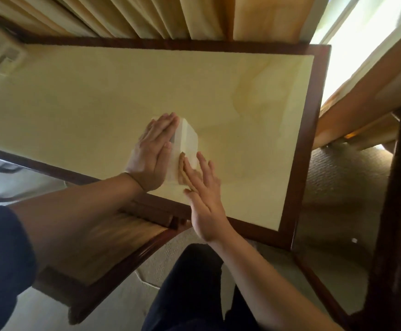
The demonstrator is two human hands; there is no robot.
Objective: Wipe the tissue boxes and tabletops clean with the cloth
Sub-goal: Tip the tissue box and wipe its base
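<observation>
**Both hands flat on the tissue box**

The left hand [150,152] lies flat on top of the tissue box [186,139], fingers straight and together. The right hand [204,187], fingers spread, presses a tan cloth [182,172] against the box's near side. The box stands on the table [99,96], near its front edge. Curtains [135,15] hang beyond the box.
</observation>
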